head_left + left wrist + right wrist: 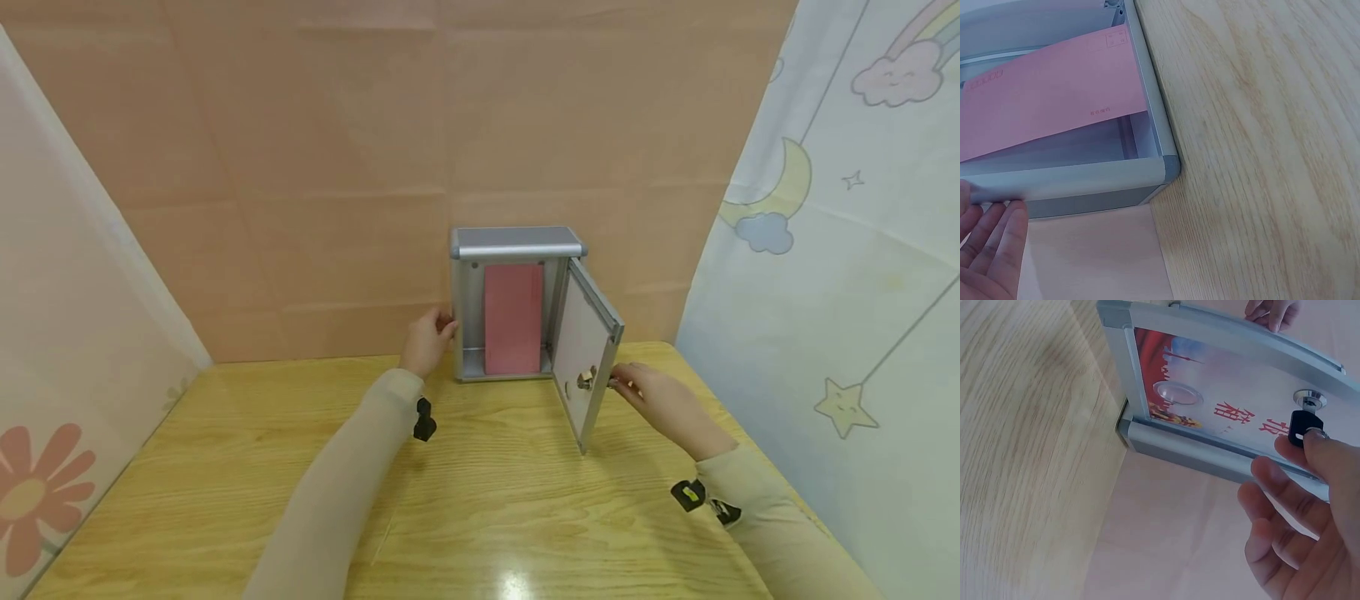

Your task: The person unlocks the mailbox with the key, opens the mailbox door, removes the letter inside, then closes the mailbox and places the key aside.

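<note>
A silver metal mailbox (517,239) stands upright at the back of the table, its door (576,333) swung out to the right. Inside leans a pink envelope (513,317), with printed marks on it in the left wrist view. My left hand (427,340) holds the box's left side, fingers against the outer wall and thumb at the front frame. Between thumb and forefinger, my right hand (663,404) pinches a black-headed key (1300,419) that sits in the door's round lock (1310,399). Red characters and a clear oval window show on the door's outer face.
The wooden table (480,517) carries the mailbox close to a peach backdrop (337,167). Patterned cloths hang at both sides, the right one (862,292) near my right arm. Black wrist straps circle both sleeves.
</note>
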### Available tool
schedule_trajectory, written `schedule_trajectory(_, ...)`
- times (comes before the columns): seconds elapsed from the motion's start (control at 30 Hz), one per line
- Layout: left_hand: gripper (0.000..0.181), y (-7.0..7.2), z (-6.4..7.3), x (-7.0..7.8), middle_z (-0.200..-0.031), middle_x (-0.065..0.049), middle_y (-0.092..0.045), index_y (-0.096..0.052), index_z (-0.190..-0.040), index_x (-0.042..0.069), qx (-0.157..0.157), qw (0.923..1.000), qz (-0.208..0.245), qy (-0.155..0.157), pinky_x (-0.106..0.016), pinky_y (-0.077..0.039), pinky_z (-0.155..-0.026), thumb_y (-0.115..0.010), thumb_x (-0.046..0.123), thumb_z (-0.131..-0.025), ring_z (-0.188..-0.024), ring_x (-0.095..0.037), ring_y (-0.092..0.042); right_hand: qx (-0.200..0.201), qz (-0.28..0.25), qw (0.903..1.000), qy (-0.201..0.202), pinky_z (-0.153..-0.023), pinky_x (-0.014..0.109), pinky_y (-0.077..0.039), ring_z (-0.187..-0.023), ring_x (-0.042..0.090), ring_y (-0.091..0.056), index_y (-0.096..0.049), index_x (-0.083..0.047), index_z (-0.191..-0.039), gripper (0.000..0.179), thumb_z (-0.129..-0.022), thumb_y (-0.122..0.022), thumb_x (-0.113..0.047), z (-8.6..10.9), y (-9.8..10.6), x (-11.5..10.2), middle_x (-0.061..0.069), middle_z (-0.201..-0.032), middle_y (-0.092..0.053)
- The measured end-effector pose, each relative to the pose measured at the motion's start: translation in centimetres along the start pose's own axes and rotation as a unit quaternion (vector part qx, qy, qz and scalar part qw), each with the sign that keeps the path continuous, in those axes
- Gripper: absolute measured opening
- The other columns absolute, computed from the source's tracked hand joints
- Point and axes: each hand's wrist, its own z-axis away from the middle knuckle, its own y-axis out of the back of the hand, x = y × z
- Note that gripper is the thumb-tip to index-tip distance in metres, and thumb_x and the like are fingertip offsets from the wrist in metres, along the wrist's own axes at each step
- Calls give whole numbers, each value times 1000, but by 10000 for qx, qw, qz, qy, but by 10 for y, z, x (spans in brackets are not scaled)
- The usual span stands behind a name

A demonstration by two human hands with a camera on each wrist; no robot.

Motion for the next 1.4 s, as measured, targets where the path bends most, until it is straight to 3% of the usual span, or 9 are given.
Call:
schedule_trajectory(0.17, 21, 0, -1, -1, -95, -9, -66, -59, -106, 7, -9, 10000, 44, -72, -33, -51, -68, -57, 27, -98, -84, -29, -66, -34, -49, 10000, 17, -67, 38, -54, -77, 17, -66, -67, -8, -106, 14, -95, -61, -14, 0, 1, 2, 5, -93, -69)
schedule_trajectory(0.53, 24, -4, -2, -5, -97, -7, -67, -59, -108, 7, 203, 9992, -221, -274, -33, -53, -71, -59, 29, -97, -83, -19, -65, -63, -54, 10000, -43, -67, 38, -54, -77, 16, -66, -67, -9, -108, 15, -96, -59, -15, 1, -2, 4, 5, -94, -71)
schedule_trajectory(0.63, 20, -6, 1, -1, -92, -7, -66, -59, -104, 6, 729, 9950, -162, -670, -33, -53, -70, -61, 25, -96, -82, -20, -63, -83, -61, 9999, -88, -66, 37, -54, -76, 16, -66, -67, -9, -107, 15, -96, -59, -15, 1, -2, 4, 4, -93, -71)
schedule_trajectory(0.77, 11, -12, 9, 13, -81, -7, -65, -61, -95, 6, 1431, 9771, -234, -1560, -32, -53, -65, -63, 16, -94, -73, -19, -61, -97, -54, 9999, -108, -66, 37, -54, -76, 16, -66, -67, -9, -106, 14, -96, -59, -14, 2, -2, 5, 5, -93, -71)
schedule_trajectory(0.87, 11, -20, 14, 23, -81, -3, -65, -62, -97, 8, 1099, 9763, -243, -1847, -29, -53, -65, -61, 18, -95, -72, -15, -61, -68, -49, 9999, -101, -66, 37, -55, -77, 16, -67, -67, -9, -106, 14, -96, -59, -13, 3, -2, 6, 5, -94, -71)
schedule_trajectory(1.0, 23, -36, 19, 34, -99, -4, -67, -62, -113, 7, -110, 9908, 2, -1348, -29, -53, -74, -55, 24, -100, -85, -15, -63, -5, -63, 9999, -101, -67, 38, -55, -79, 18, -68, -67, -8, -107, 15, -96, -59, -12, 4, -2, 6, 6, -96, -72)
schedule_trajectory(1.13, 41, -51, 19, 36, -127, -14, -60, -51, -134, 0, -908, 9943, 69, -549, -36, -52, -88, -49, 25, -103, -110, -25, -61, 40, -101, 9999, -90, -68, 38, -56, -81, 20, -69, -67, -8, -109, 16, -96, -59, -12, 5, -3, 5, 7, -98, -72)
schedule_trajectory(1.3, 47, -67, 13, 28, -141, -22, -48, -40, -142, -5, -844, 9956, 104, 384, -46, -43, -103, -46, 21, -103, -128, -35, -49, 99, -93, 9999, -47, -68, 38, -56, -80, 20, -69, -67, -8, -109, 16, -96, -59, -12, 5, -2, 5, 8, -98, -72)
schedule_trajectory(1.4, 45, -77, 8, 28, -141, -23, -48, -38, -142, -6, -690, 9940, -193, 828, -48, -41, -104, -43, 16, -104, -129, -36, -48, 88, -91, 9999, -73, -67, 37, -56, -80, 19, -69, -67, -7, -109, 16, -96, -59, -11, 6, -2, 5, 7, -97, -72)
